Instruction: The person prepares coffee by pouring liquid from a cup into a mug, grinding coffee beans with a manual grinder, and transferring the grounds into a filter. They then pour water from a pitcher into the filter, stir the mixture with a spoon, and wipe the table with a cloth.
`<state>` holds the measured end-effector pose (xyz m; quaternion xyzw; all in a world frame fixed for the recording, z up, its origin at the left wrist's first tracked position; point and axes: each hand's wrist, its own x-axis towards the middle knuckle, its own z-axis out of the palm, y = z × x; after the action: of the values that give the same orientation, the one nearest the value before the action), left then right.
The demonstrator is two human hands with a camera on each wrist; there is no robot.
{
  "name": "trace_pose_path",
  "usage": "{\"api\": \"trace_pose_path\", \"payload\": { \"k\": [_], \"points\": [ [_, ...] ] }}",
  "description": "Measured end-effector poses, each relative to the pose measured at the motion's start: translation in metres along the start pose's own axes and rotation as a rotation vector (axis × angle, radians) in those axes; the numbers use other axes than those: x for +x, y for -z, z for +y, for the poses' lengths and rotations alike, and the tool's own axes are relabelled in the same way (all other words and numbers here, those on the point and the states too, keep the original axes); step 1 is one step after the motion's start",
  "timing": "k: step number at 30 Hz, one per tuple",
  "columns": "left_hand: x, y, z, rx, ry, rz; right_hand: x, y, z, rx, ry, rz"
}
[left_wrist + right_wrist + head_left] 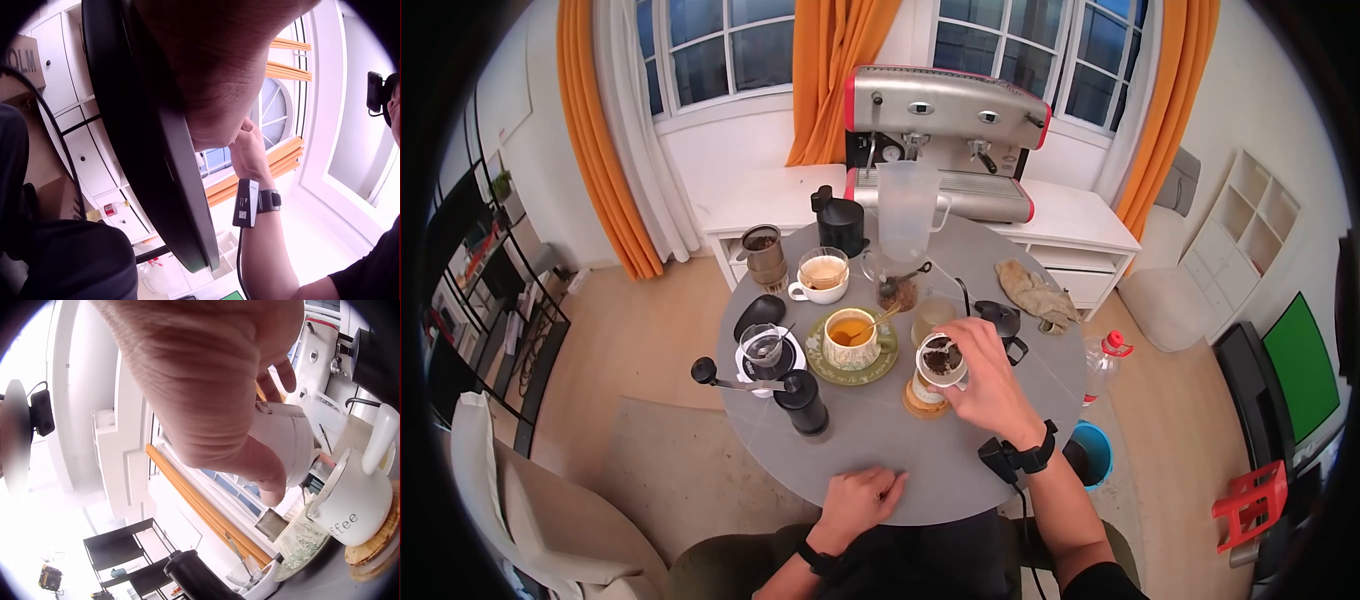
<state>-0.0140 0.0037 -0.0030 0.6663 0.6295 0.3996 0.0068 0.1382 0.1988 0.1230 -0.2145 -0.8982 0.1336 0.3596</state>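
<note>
My right hand [992,378] grips a small white cup [941,362] with dark, coffee-ground-like bits inside. In the right wrist view, thumb and fingers lie round this white cup [284,440], which is tilted above a white enamel mug [356,497] lettered "ffee". That mug stands on a round wooden coaster [922,404]. My left hand [862,503] rests at the table's near edge, fingers loosely bent and holding nothing. Left of the mug, a patterned cup [852,352] of amber liquid with a spoon sits on a green saucer [855,376].
On the grey round table [880,480] stand a hand grinder [803,403], a white scale with a glass cup [762,346], a white coffee cup [821,278], a clear pitcher [907,215], a black kettle [998,318] and a cloth [1036,295]. An espresso machine [945,130] stands behind.
</note>
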Motion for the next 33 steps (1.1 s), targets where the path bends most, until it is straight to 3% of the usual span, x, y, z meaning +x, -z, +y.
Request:
{"api": "trace_pose_path", "payload": {
  "k": [6, 10, 22, 25, 28, 31, 33],
  "points": [
    [0.000, 0.000, -0.003, -0.020, -0.014, 0.005, 0.007, -0.001, 0.009, 0.118, -0.240, 0.046],
    [0.000, 0.000, -0.002, -0.028, -0.012, -0.004, 0.013, 0.009, 0.003, 0.143, -0.385, -0.019],
    [0.000, -0.001, -0.003, -0.023, -0.004, -0.015, 0.003, 0.002, 0.003, 0.145, -0.352, -0.091],
    [0.000, -0.001, -0.003, -0.026, -0.009, -0.018, 0.001, -0.001, 0.006, 0.138, -0.319, -0.027],
    [0.001, 0.001, -0.001, -0.029, 0.006, -0.024, -0.001, 0.002, 0.007, 0.111, -0.334, -0.093],
    [0.000, 0.003, 0.000, -0.016, 0.023, -0.051, 0.005, 0.005, 0.010, 0.132, -0.284, -0.089],
    [-0.001, 0.001, -0.001, -0.018, 0.025, -0.052, 0.017, 0.008, 0.019, 0.165, -0.306, 0.004]
  ]
}}
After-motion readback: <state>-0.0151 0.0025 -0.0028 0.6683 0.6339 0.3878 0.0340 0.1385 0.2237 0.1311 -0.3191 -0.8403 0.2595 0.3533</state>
